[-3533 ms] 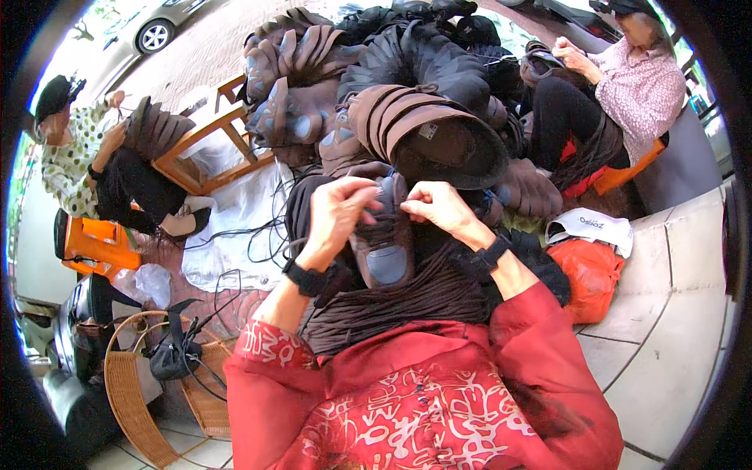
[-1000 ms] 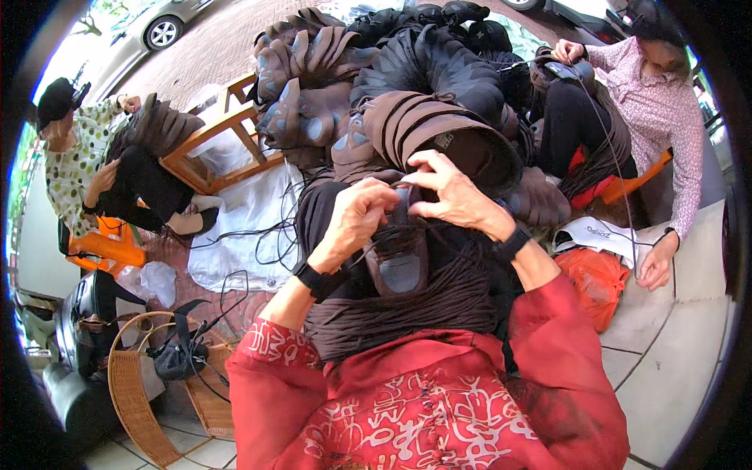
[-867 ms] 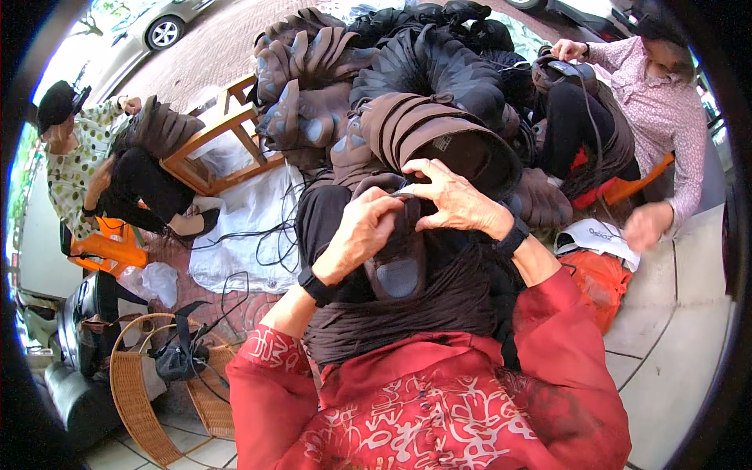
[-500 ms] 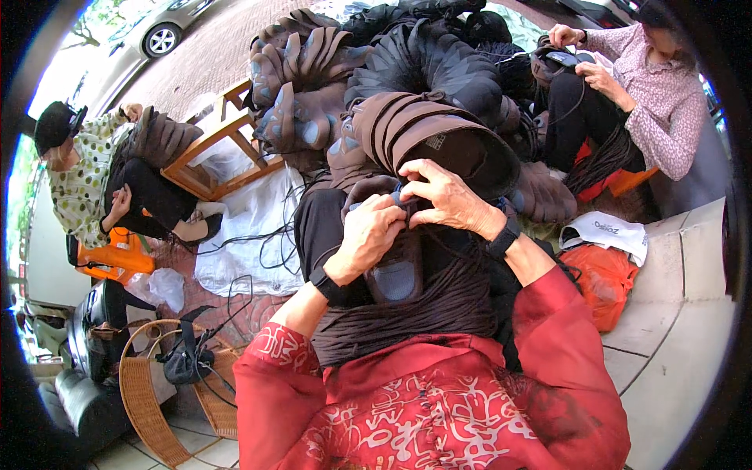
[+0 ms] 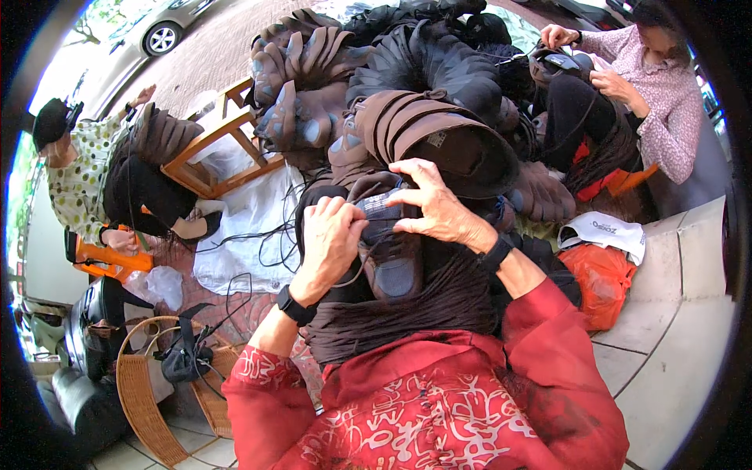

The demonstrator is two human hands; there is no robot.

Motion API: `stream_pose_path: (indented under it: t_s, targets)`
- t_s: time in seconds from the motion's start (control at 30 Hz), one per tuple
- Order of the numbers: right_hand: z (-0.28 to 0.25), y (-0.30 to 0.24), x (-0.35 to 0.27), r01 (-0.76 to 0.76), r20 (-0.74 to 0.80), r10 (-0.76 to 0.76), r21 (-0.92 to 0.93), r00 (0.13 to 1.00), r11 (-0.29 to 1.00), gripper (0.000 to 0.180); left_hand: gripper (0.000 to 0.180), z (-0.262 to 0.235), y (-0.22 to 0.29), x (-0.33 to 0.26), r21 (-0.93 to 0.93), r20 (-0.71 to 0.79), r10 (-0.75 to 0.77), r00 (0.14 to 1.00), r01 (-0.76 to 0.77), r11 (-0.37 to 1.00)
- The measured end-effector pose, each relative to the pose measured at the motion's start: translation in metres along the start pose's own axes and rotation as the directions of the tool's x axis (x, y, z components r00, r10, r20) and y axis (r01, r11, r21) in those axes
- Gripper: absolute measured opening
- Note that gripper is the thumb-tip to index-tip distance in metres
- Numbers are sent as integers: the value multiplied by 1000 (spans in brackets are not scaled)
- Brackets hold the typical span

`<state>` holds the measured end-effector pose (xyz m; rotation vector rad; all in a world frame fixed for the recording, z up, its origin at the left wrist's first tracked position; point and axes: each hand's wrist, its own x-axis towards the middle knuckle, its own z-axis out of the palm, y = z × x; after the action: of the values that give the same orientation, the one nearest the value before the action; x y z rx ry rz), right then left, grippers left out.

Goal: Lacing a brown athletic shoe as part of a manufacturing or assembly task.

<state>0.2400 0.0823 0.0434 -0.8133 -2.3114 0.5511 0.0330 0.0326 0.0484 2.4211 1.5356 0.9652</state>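
Note:
A dark brown shoe upper [image 5: 394,276] with a grey-blue toe lies on my lap, toe toward me, its tongue and label showing. My left hand [image 5: 327,241] is closed in a pinch at the upper's left side. A thin dark lace [image 5: 356,274] loops below those fingers, though their tips hide where it is gripped. My right hand [image 5: 442,210] grips the upper's right edge near the tongue between thumb and fingers. Across my lap, below the toe, stretches a thick bundle of dark brown laces [image 5: 415,317].
Nested brown uppers [image 5: 423,133] sit just beyond my hands, before a large pile of uppers [image 5: 427,66]. At left are a wooden stool frame [image 5: 211,164], a wicker chair [image 5: 145,399] and a co-worker [image 5: 86,172]. Another co-worker [image 5: 662,102] handles an upper at right, near an orange bag [image 5: 599,286].
My hands have separated; the left has drawn away to the left, uncovering the tongue and label. The left co-worker's lower hand has dropped toward an orange bag.

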Motion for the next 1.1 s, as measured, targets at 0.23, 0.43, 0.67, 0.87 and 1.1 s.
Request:
stream_pose_path:
  t_s: [0.23,0.43,0.67,0.87,1.1]
  targets:
    - [25,-13,-3,-33,-65,34,24,997,999,18,9,2,-1,-4,-58,-6,26,1000,-26,998]
    - [15,-64,-19,181,-28,-178,183,984,966,8,15,4,-19,4,-274,-84,-29,996,5,962]
    - [12,-53,-26,-78,-64,81,54,995,996,8,19,36,-33,30,-59,182,154,971,-145,988]
    - [28,-31,-23,-149,-185,104,-249,977,957,7,34,15,-37,40,-529,545,-91,833,427,734]
    - [36,-36,-16,-170,-156,113,-420,981,891,9,29,25,-46,40,-381,466,89,880,109,918]
